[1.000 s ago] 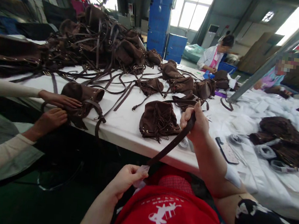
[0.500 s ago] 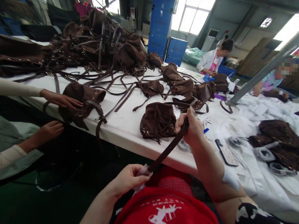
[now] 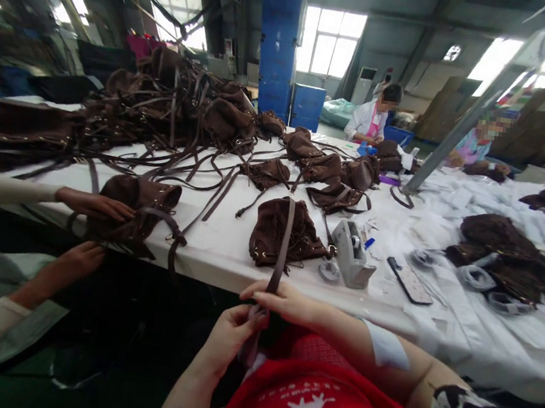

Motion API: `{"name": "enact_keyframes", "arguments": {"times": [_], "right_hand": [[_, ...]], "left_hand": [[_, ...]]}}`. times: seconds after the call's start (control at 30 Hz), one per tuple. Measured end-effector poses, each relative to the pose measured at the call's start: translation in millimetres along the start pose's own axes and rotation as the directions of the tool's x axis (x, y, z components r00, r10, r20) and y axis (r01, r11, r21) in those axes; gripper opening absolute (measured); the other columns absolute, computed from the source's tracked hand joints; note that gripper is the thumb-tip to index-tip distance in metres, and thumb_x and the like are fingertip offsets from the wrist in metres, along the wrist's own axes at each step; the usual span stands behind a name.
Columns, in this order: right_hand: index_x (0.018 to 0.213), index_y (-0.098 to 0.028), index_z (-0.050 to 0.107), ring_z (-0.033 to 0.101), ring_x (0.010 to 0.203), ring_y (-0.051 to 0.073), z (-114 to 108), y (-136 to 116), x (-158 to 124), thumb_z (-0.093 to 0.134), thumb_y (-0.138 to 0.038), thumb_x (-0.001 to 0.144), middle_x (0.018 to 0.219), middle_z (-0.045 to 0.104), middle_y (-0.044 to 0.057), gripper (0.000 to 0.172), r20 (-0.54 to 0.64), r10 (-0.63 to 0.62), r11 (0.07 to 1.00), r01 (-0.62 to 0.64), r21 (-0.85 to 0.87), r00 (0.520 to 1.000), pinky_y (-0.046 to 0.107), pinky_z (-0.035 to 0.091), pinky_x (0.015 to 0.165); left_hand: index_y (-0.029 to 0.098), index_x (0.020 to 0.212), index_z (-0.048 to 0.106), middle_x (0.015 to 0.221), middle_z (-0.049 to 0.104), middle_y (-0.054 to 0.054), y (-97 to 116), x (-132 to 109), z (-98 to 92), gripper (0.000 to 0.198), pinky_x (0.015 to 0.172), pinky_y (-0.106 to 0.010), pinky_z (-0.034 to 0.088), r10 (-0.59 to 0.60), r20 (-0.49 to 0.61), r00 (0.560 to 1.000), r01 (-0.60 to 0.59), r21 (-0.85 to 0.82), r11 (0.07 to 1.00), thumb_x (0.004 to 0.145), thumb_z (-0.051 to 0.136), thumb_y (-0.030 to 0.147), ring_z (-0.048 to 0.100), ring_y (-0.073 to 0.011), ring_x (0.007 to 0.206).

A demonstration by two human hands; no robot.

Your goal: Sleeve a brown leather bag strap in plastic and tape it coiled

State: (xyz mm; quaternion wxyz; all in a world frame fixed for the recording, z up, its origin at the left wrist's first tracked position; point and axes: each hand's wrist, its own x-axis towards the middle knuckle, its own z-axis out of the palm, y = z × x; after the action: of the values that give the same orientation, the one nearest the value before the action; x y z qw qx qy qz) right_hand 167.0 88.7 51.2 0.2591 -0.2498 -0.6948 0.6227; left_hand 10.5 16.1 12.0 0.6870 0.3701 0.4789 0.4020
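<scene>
A dark brown bag strap (image 3: 282, 253) runs from the brown drawstring bag (image 3: 267, 223) on the table down to my hands. My left hand (image 3: 232, 335) is closed in a pinch on the strap's lower part, where a pale wrapping shows by the fingers. Just above it, my right hand (image 3: 285, 303) lies across the strap with its fingers around it. The bag rests near the table's front edge, its tassels and cords on top. A grey tape dispenser (image 3: 354, 257) stands right of the bag, a clear tape roll (image 3: 328, 270) beside it.
At left, a co-worker's hands (image 3: 103, 206) handle another brown bag (image 3: 129, 194). A large pile of brown bags (image 3: 180, 106) covers the back left. A phone (image 3: 409, 282), wrapped coils (image 3: 476, 277) and dark bags (image 3: 505, 249) lie right. A metal post (image 3: 455, 130) rises behind; two people work across the table.
My right hand has come down along the strap, close to my left hand. The strap now stands more upright, and the tape dispenser has come into view. The view has shifted slightly.
</scene>
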Motion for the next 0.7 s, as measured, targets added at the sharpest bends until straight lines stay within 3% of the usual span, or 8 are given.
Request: {"name": "enact_keyframes", "arguments": {"times": [0.07,0.17,0.27,0.3,0.4,0.5,0.6,0.7], "right_hand": [[0.096,-0.006,0.066,0.058,0.095,0.018,-6,4,7,0.051,-0.057,0.085,0.100,0.061,0.013,0.054,-0.306,0.160,0.915,-0.025,0.402,0.938,0.030,0.042,0.092],[0.087,-0.006,0.067,0.059,0.087,0.018,-6,13,9,0.044,-0.070,0.082,0.091,0.063,0.013,0.068,-0.510,0.126,0.950,0.045,0.309,0.851,0.032,0.043,0.088],[0.108,-0.005,0.067,0.058,0.081,0.016,4,27,4,0.034,-0.077,0.080,0.098,0.063,0.013,0.084,-0.150,0.239,0.969,-0.226,0.099,0.959,0.030,0.044,0.077],[0.113,-0.005,0.065,0.056,0.073,0.016,4,29,3,0.036,-0.076,0.080,0.093,0.063,0.013,0.083,-0.079,0.328,0.936,-0.312,0.164,0.941,0.030,0.044,0.069],[0.093,-0.007,0.071,0.057,0.091,0.017,-9,20,7,0.053,-0.046,0.080,0.099,0.063,0.012,0.046,-0.338,0.304,0.907,-0.163,0.388,0.891,0.030,0.041,0.090],[0.097,-0.009,0.070,0.059,0.094,0.017,-25,4,11,0.064,-0.046,0.077,0.101,0.062,0.013,0.043,-0.399,0.137,0.873,0.080,0.481,0.907,0.031,0.041,0.094],[0.105,-0.009,0.068,0.058,0.096,0.014,-16,3,5,0.056,-0.043,0.087,0.104,0.062,0.011,0.040,-0.262,0.074,0.958,0.005,0.286,0.962,0.026,0.042,0.091],[0.115,-0.008,0.064,0.057,0.087,0.012,2,15,-2,0.053,-0.040,0.087,0.106,0.061,0.011,0.044,0.053,0.116,0.987,-0.121,0.109,0.992,0.026,0.044,0.081]], "left_hand": [[0.002,0.090,0.065,0.082,0.063,-0.012,-4,1,-1.2,0.052,0.064,-0.018,0.039,-0.060,-0.040,0.997,0.064,0.108,0.992,0.066,0.074,0.047,0.054,-0.0099,0.071],[0.000,0.092,0.063,0.081,0.063,-0.015,-13,8,-3.0,0.059,0.061,-0.019,0.039,-0.078,-0.068,0.995,0.086,0.126,0.988,0.066,0.072,0.053,0.054,-0.0102,0.068],[0.001,0.085,0.066,0.079,0.062,-0.013,-20,13,-2.1,0.055,0.063,-0.019,0.039,0.011,-0.049,0.999,-0.006,0.113,0.994,0.062,0.076,0.050,0.052,-0.0106,0.069],[0.000,0.082,0.066,0.076,0.061,-0.012,-21,13,-0.7,0.056,0.061,-0.019,0.038,0.024,-0.024,0.999,-0.020,0.137,0.990,0.061,0.076,0.051,0.051,-0.0103,0.067],[0.000,0.081,0.064,0.073,0.060,-0.013,-20,9,4.8,0.064,0.051,-0.020,0.033,-0.081,-0.001,0.997,0.079,0.240,0.968,0.062,0.071,0.061,0.046,-0.0084,0.056],[0.000,0.086,0.064,0.081,0.063,-0.017,-15,4,5.6,0.064,0.058,-0.019,0.040,-0.125,-0.023,0.992,0.127,0.116,0.985,0.061,0.073,0.058,0.056,-0.0112,0.064],[0.001,0.092,0.065,0.083,0.063,-0.016,-11,5,-1.5,0.059,0.062,-0.019,0.043,-0.104,-0.083,0.991,0.104,-0.011,0.995,0.061,0.076,0.050,0.060,-0.0132,0.069],[0.001,0.094,0.066,0.079,0.063,-0.014,-14,7,-9.4,0.058,0.060,-0.018,0.043,-0.066,-0.113,0.991,0.067,0.005,0.998,0.062,0.076,0.047,0.058,-0.0117,0.066]]}}
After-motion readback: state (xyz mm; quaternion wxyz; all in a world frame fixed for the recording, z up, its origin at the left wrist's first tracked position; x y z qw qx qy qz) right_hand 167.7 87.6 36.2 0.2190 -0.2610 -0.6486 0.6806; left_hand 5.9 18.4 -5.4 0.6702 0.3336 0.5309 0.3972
